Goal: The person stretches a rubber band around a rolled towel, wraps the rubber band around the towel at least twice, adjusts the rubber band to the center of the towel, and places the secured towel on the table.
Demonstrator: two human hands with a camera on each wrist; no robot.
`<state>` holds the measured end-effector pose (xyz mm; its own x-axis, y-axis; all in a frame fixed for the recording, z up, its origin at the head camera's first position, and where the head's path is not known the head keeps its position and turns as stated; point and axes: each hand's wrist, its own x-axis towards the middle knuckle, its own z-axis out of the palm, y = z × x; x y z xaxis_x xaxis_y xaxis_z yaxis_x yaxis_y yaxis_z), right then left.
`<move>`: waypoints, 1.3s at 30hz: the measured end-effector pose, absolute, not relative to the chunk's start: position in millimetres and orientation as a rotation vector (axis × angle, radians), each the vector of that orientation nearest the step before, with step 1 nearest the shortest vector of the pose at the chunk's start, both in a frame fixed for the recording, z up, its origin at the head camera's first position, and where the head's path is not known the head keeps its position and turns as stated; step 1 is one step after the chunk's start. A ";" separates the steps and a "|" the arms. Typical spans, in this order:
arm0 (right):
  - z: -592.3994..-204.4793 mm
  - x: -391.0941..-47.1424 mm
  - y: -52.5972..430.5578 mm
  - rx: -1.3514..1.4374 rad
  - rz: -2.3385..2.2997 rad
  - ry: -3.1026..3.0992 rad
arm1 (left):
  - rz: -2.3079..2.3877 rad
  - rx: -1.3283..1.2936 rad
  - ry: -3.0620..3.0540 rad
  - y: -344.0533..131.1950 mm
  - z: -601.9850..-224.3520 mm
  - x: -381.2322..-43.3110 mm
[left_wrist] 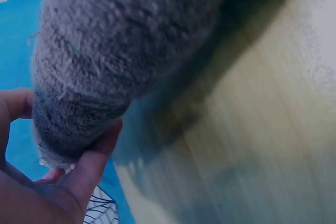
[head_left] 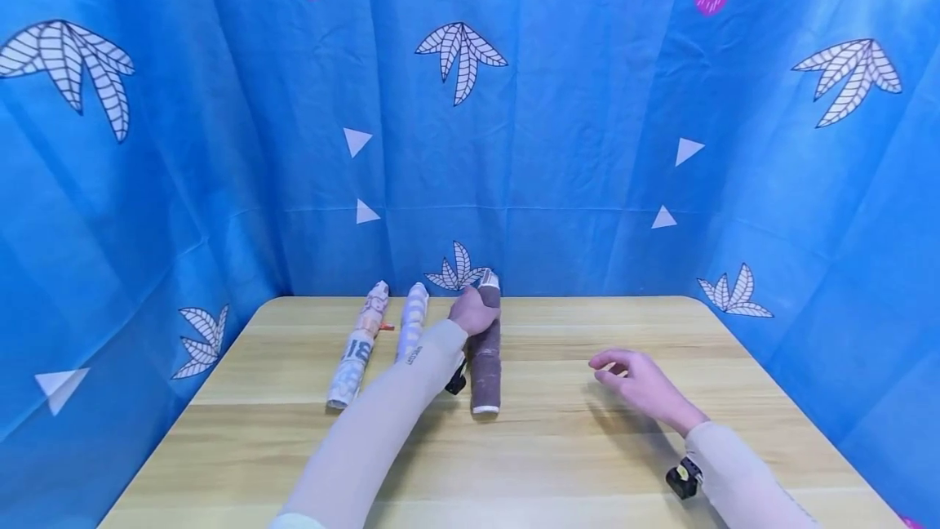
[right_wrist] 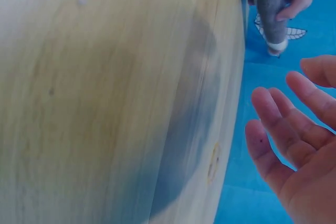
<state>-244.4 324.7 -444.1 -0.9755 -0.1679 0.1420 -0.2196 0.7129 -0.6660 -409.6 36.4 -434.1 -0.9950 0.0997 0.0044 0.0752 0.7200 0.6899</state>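
A grey-brown rolled towel (head_left: pixel 485 374) lies lengthwise near the middle of the table, its far end close to the curtain. My left hand (head_left: pixel 473 311) grips that far end, and in the left wrist view the thumb and fingers curl round the narrow fuzzy tip. To its left is a purple-and-white striped roll (head_left: pixel 414 313), its near part hidden behind my left forearm. Further left lies a pale patterned rolled towel (head_left: pixel 354 366) with dark figures on it. My right hand (head_left: pixel 642 386) hovers over the right side of the table, fingers relaxed and holding nothing.
The light wooden table (head_left: pixel 573 464) ends at a blue curtain (head_left: pixel 587 145) with leaf prints, which also hangs along both sides. A small orange tag (head_left: pixel 387 326) sticks out beside the patterned roll. Black wrist cameras (head_left: pixel 683 477) are strapped to the wrists.
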 end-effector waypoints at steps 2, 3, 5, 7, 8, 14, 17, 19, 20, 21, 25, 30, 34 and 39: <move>-445.0 -245.4 327.4 0.320 1.107 -2.837 | 1.228 0.180 2.852 37.1 -430.4 -405.8; -445.3 -245.7 328.5 0.326 1.103 -2.832 | 1.251 0.204 2.841 37.2 -428.9 -404.2; -446.1 -246.5 330.7 0.345 1.085 -2.828 | 1.303 0.249 2.805 36.9 -425.5 -399.6; -446.9 -247.1 332.0 0.351 1.072 -2.826 | 1.337 0.297 2.779 35.9 -422.0 -394.1; -447.1 -247.3 332.7 0.356 1.065 -2.826 | 1.354 0.323 2.762 35.0 -420.0 -391.0; -447.4 -248.6 336.9 0.367 1.016 -2.836 | 1.430 0.503 2.663 29.2 -407.9 -371.4; -446.4 -249.3 339.9 0.372 0.989 -2.851 | 1.428 0.593 2.658 27.6 -402.9 -362.0; -446.4 -250.4 342.2 0.377 0.966 -2.859 | 1.419 0.644 2.656 25.9 -399.0 -354.1; -446.4 -250.9 343.0 0.374 0.958 -2.863 | 1.416 0.671 2.650 24.4 -397.4 -350.3; -446.5 -251.4 343.9 0.380 0.953 -2.866 | 1.418 0.694 2.635 22.7 -396.2 -346.6; -450.7 -255.8 348.5 0.373 0.904 -2.878 | 1.414 0.782 2.569 14.7 -393.3 -332.4; -454.6 -261.6 353.3 0.358 0.821 -2.886 | 1.399 0.891 2.533 5.5 -396.0 -321.9; -455.5 -266.8 355.3 0.329 0.786 -2.896 | 1.384 0.935 2.495 -2.2 -396.1 -312.8; -456.7 -275.0 355.0 0.288 0.678 -2.940 | 1.315 1.008 2.506 -8.8 -395.7 -300.1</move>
